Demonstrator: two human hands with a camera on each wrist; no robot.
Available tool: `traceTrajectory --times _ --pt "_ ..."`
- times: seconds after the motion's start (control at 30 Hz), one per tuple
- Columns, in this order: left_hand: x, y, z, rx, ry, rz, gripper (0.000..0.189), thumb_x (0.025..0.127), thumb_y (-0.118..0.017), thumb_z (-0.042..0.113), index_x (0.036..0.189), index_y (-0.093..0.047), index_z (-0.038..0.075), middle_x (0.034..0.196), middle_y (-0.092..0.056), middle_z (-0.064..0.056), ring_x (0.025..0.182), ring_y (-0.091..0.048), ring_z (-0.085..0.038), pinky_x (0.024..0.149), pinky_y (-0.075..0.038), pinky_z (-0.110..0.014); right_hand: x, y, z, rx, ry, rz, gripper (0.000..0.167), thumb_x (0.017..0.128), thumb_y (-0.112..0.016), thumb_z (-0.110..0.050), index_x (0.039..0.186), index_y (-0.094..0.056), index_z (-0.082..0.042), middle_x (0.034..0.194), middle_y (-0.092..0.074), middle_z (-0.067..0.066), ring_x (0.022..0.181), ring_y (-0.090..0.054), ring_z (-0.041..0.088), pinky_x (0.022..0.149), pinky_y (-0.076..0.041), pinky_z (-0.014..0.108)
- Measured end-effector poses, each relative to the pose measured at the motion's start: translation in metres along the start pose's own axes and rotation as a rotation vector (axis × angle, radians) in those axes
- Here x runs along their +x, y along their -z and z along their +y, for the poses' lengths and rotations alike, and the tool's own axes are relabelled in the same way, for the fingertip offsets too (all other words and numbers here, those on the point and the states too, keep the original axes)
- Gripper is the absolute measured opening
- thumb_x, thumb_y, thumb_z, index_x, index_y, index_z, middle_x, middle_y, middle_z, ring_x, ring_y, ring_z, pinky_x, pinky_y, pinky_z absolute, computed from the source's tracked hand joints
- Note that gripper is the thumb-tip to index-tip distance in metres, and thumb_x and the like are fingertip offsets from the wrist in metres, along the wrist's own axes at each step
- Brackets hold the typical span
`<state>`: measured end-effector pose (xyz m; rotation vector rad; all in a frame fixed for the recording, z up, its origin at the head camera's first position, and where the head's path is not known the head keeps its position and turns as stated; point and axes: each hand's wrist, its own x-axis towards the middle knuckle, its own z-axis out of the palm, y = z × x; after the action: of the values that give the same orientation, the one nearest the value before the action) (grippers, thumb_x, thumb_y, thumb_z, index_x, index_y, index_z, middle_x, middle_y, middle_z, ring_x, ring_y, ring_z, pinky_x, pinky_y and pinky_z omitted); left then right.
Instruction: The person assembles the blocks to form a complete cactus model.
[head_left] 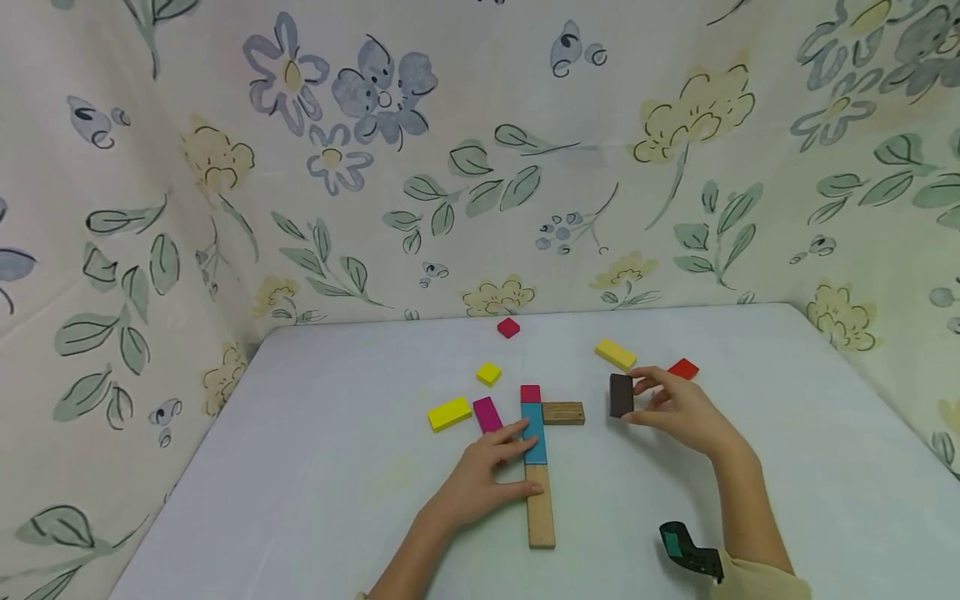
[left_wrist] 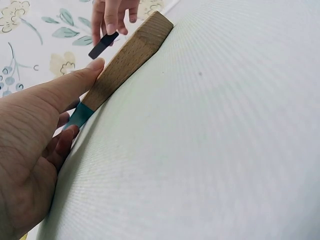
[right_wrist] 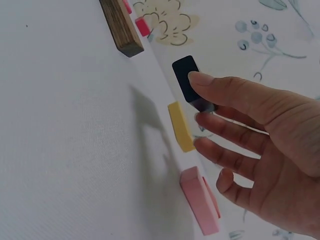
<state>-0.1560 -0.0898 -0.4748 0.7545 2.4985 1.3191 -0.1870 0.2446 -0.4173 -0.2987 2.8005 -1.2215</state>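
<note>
My right hand (head_left: 688, 415) pinches a dark brown block (head_left: 621, 395) between thumb and fingers. In the right wrist view the dark block (right_wrist: 186, 75) is held above the tabletop, its shadow apart from it. With fairly straight, spread fingers, my left hand (head_left: 480, 477) rests on a line of blocks. Its thumb touches a light wooden block (head_left: 541, 525), and its fingers lie on a blue one (head_left: 533, 412). A small red block (head_left: 530, 393) tops the line at the far end. A brown wood-grained block (head_left: 564, 413) extends rightward from beside the blue one.
Left of the line lie a magenta block (head_left: 486, 412), a yellow block (head_left: 450, 414) and a small yellow block (head_left: 489, 373). Farther back are a red block (head_left: 508, 327), a yellow block (head_left: 616, 354) and another red block (head_left: 683, 368). A pink block (right_wrist: 200, 200) shows in the right wrist view.
</note>
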Motion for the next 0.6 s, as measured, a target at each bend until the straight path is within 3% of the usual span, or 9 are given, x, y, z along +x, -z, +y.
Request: traceTrajectory --times 0.23,0.6 --pt "0.0 -0.001 -0.002 0.003 0.005 0.004 0.061 0.095 -0.08 0.039 0.15 -0.061 0.021 0.166 -0.045 0.004 0.15 -0.042 -0.026 0.117 -0.045 -0.056 0.005 -0.008 -0.005 -0.001 0.015 0.004 0.064 0.09 -0.086 -0.018 0.143 -0.056 0.002 0.124 -0.067 0.022 0.098 -0.063 0.026 0.073 -0.056 0.03" --pt "0.0 0.0 -0.001 0.006 0.002 -0.001 0.061 0.095 -0.079 0.039 0.15 -0.061 0.02 0.166 -0.045 0.003 0.151 -0.042 -0.025 0.118 -0.045 -0.055 0.02 -0.013 -0.011 -0.018 0.033 -0.002 0.064 0.091 -0.084 -0.019 0.144 -0.055 0.002 0.124 -0.068 0.022 0.102 -0.063 0.03 0.073 -0.054 0.034"
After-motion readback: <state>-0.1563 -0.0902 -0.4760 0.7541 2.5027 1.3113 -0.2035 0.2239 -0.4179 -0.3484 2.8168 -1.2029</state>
